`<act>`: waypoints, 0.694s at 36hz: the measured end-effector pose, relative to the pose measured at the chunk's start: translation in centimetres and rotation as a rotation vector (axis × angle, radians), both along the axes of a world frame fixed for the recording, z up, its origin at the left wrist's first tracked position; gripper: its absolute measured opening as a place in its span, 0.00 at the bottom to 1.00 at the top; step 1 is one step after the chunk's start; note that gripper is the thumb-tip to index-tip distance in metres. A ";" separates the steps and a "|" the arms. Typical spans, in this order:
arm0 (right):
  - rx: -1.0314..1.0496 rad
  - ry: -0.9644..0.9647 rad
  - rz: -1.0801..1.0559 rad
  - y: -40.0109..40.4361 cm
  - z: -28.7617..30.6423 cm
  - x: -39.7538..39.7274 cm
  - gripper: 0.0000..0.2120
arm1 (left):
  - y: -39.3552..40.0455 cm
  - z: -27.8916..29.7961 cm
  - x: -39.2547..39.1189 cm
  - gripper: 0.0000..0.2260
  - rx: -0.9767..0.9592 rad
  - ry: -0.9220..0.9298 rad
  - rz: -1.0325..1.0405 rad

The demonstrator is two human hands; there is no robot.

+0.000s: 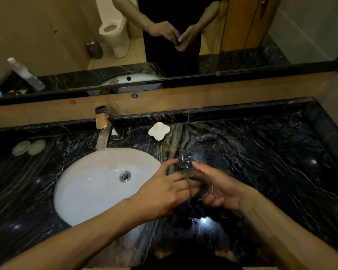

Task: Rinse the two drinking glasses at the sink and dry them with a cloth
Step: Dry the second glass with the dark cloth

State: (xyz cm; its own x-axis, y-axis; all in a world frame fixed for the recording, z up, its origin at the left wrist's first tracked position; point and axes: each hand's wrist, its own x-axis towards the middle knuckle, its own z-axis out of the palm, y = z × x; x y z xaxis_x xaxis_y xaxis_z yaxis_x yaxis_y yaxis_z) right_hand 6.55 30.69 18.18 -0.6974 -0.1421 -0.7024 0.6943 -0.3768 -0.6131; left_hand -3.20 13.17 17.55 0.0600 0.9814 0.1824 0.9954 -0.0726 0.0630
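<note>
**A:** What fills the view?

**B:** I look down on a dark marble counter [271, 156] with a white oval sink [98, 184] set into its left half, a chrome tap [102, 131] behind the basin — no water visible from it. A white soap dish [159, 130] sits by the back edge.

**A:** Where are the hands?

**B:** Both meet just right of the basin, over the counter, not the water. That suggests drying to me, though I can't be sure.

**A:** What do they hold?

**B:** The right hand [218, 188] cradles a clear drinking glass [200, 184], fingers loosely curled around it. The left hand [164, 191] has its fingers spread, narrowing toward the rim. A dark cloth [187, 211] seems to hang beneath — too dim to confirm.

**A:** The second glass?

**B:** Standing on the counter [189, 158], touching the fingertips.
</note>
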 end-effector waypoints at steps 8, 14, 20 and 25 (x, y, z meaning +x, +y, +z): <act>-0.111 0.432 -0.288 -0.5 -1.5 0.5 0.25 | 0.3 1.9 2.1 0.11 0.178 -1.287 0.616; 0.339 0.624 -0.398 -1.7 -2.1 0.4 0.19 | 1.2 3.3 3.1 0.09 0.184 -1.481 0.627; 0.516 0.479 -0.395 -1.6 -1.8 -0.5 0.19 | 1.0 1.8 2.7 0.11 0.183 -0.883 0.427; 0.233 0.068 -0.114 -0.2 -0.9 -0.2 0.25 | -0.3 -0.8 0.2 0.17 0.010 -0.102 0.090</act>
